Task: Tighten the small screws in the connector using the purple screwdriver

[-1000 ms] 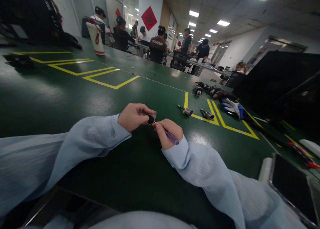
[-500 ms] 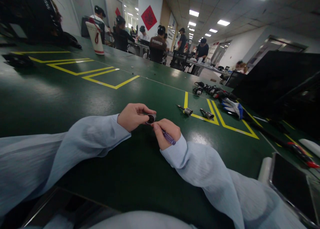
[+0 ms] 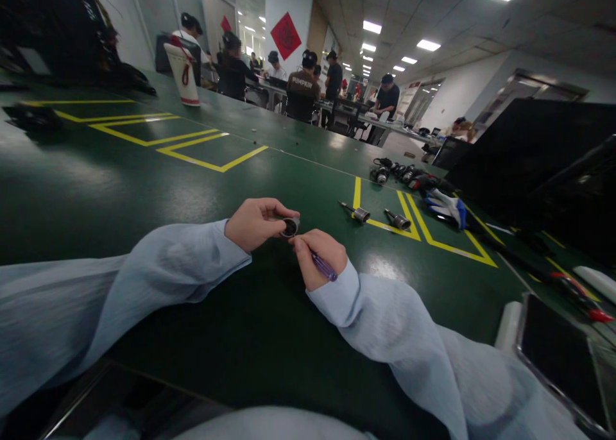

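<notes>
Between the thumb and fingers of my left hand [image 3: 257, 224] is a small round metal cup-shaped part [image 3: 290, 226], its dark open end turned toward me. My right hand [image 3: 320, 255] grips a screwdriver [image 3: 323, 267] with a clear purple handle. The screwdriver's front end points at the rim of the metal part; whether its tip touches inside, I cannot tell. To the right on the green table lie two metal parts with thin shafts, one [image 3: 360, 215] nearer my hands and another [image 3: 397, 219] beyond it.
Yellow tape outlines mark the green table [image 3: 192, 190]. At the right are a blue-white glove [image 3: 446, 208], dark cabled parts [image 3: 382, 172], a red-black tool [image 3: 580, 296] and a phone-like black slab [image 3: 558, 350]. A paper cup [image 3: 183, 74] stands far left. People sit and stand behind.
Both hands stay nearly in place. The metal part's open end faces me slightly more. In the background, a standing person has shifted left.
</notes>
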`<state>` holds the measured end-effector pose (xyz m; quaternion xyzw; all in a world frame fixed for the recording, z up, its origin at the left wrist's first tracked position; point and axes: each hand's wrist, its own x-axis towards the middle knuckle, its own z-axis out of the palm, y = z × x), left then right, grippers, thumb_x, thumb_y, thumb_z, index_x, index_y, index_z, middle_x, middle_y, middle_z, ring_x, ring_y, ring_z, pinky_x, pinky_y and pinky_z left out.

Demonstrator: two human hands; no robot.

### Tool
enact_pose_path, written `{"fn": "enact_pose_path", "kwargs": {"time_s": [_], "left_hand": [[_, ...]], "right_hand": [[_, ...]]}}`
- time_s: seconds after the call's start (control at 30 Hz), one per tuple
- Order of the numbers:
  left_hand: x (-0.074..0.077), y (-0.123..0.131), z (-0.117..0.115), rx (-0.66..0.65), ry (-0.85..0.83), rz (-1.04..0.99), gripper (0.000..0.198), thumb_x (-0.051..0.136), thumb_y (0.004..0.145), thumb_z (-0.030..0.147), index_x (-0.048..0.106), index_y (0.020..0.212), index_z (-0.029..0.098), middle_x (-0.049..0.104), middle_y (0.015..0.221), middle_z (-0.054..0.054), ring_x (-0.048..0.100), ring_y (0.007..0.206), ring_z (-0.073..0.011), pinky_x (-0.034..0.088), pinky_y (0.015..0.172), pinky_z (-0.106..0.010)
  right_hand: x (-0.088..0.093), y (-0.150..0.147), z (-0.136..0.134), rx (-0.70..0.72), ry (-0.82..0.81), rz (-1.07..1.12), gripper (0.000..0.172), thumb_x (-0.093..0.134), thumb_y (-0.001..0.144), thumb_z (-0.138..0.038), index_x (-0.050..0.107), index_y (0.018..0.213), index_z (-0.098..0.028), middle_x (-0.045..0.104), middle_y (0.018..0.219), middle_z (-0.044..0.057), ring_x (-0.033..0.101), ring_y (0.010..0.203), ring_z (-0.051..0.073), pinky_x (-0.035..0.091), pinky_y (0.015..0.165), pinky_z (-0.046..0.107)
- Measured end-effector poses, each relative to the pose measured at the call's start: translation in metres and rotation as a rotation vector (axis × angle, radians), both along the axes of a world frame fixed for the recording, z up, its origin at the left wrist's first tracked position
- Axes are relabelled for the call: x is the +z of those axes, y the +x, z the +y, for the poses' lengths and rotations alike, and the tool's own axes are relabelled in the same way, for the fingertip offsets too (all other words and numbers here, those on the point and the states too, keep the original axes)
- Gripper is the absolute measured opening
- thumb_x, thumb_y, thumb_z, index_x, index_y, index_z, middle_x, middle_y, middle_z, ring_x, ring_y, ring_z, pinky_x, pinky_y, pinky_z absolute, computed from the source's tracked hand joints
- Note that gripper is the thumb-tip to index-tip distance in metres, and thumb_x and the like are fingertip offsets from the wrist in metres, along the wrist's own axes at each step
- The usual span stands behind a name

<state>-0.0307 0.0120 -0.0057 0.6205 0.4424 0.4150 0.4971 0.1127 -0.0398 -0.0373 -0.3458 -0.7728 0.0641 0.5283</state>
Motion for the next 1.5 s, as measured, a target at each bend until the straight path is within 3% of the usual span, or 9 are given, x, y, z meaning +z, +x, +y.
{"fn": "enact_pose_path", "kwargs": {"time_s": [0.4, 0.5, 0.6, 0.77, 0.9, 0.97, 1.13, 1.33, 1.5], "left_hand": [[0.001, 0.003, 0.0, 0.034, -0.008, -0.01, 0.014, 0.055, 0.056, 0.004, 0.06, 0.068, 0.011, 0.07, 0.084, -0.008, 0.064, 0.065, -0.015, 0.055, 0.058, -0.027], [-0.002, 0.0, 0.008, 0.05, 0.014, -0.035, 0.023, 0.058, 0.056, 0.007, 0.061, 0.077, 0.012, 0.069, 0.082, -0.006, 0.064, 0.069, -0.0165, 0.056, 0.061, -0.029], [-0.011, -0.005, 0.021, 0.052, 0.071, -0.06, 0.035, 0.064, 0.054, 0.011, 0.062, 0.089, 0.012, 0.068, 0.086, -0.005, 0.066, 0.076, -0.0187, 0.054, 0.075, -0.033], [-0.028, -0.013, 0.057, 0.109, 0.242, 0.04, 0.029, 0.065, 0.055, 0.015, 0.066, 0.084, 0.01, 0.068, 0.095, -0.01, 0.064, 0.089, -0.0219, 0.049, 0.088, -0.035], [-0.034, -0.013, 0.097, 0.138, 0.484, 0.454, 0.036, 0.058, 0.068, 0.022, 0.064, 0.102, 0.011, 0.063, 0.108, -0.012, 0.062, 0.094, -0.0207, 0.048, 0.087, -0.032], [-0.033, -0.011, 0.118, 0.123, 0.554, 0.648, 0.04, 0.058, 0.07, 0.024, 0.061, 0.109, 0.013, 0.063, 0.108, -0.011, 0.063, 0.09, -0.0203, 0.05, 0.082, -0.033], [-0.023, -0.007, 0.157, 0.042, 0.654, 0.795, 0.04, 0.062, 0.068, 0.032, 0.064, 0.103, 0.015, 0.065, 0.101, -0.01, 0.059, 0.094, -0.0249, 0.043, 0.088, -0.038], [-0.015, 0.002, 0.172, -0.002, 0.728, 0.895, 0.038, 0.06, 0.069, 0.035, 0.062, 0.101, 0.014, 0.064, 0.101, -0.013, 0.054, 0.1, -0.0298, 0.038, 0.089, -0.043], [-0.013, 0.005, 0.155, -0.104, 0.741, 0.866, 0.04, 0.06, 0.069, 0.039, 0.058, 0.099, 0.012, 0.064, 0.094, -0.011, 0.058, 0.088, -0.0237, 0.044, 0.079, -0.034]], "right_hand": [[0.005, 0.002, -0.005, 0.019, -0.03, -0.03, 0.018, 0.045, 0.081, -0.014, 0.063, 0.077, -0.015, 0.063, 0.068, 0.005, 0.059, 0.066, 0.014, 0.048, 0.067, 0.028], [0.006, 0.003, -0.007, 0.023, -0.025, -0.008, 0.019, 0.045, 0.081, -0.014, 0.063, 0.076, -0.014, 0.063, 0.066, 0.005, 0.059, 0.065, 0.014, 0.048, 0.066, 0.027], [0.004, 0.005, -0.004, 0.002, -0.058, 0.05, 0.02, 0.046, 0.081, -0.016, 0.065, 0.074, -0.016, 0.063, 0.064, 0.004, 0.059, 0.062, 0.013, 0.048, 0.064, 0.027], [-0.004, 0.01, 0.014, -0.108, -0.416, 0.394, 0.021, 0.051, 0.077, -0.025, 0.067, 0.068, -0.014, 0.062, 0.058, 0.003, 0.056, 0.052, 0.012, 0.048, 0.051, 0.025], [-0.006, 0.019, 0.034, -0.09, -0.709, 0.688, 0.018, 0.055, 0.07, -0.027, 0.065, 0.062, -0.014, 0.057, 0.047, -0.002, 0.049, 0.038, 0.007, 0.042, 0.04, 0.02], [-0.006, 0.024, 0.042, -0.067, -0.78, 0.768, 0.016, 0.056, 0.068, -0.026, 0.064, 0.059, -0.014, 0.056, 0.044, -0.003, 0.048, 0.035, 0.006, 0.04, 0.038, 0.018], [-0.004, 0.035, 0.061, -0.054, -0.83, 0.838, 0.016, 0.057, 0.066, -0.024, 0.063, 0.055, -0.015, 0.056, 0.041, -0.004, 0.047, 0.033, 0.005, 0.04, 0.037, 0.019], [-0.001, 0.047, 0.07, -0.001, -0.884, 0.85, 0.014, 0.06, 0.066, -0.024, 0.063, 0.056, -0.015, 0.057, 0.042, -0.004, 0.048, 0.033, 0.006, 0.043, 0.039, 0.019], [0.005, 0.057, 0.072, 0.124, -0.98, 0.841, 0.018, 0.062, 0.066, -0.029, 0.063, 0.056, -0.014, 0.059, 0.043, -0.001, 0.05, 0.035, 0.008, 0.045, 0.041, 0.023]]}}
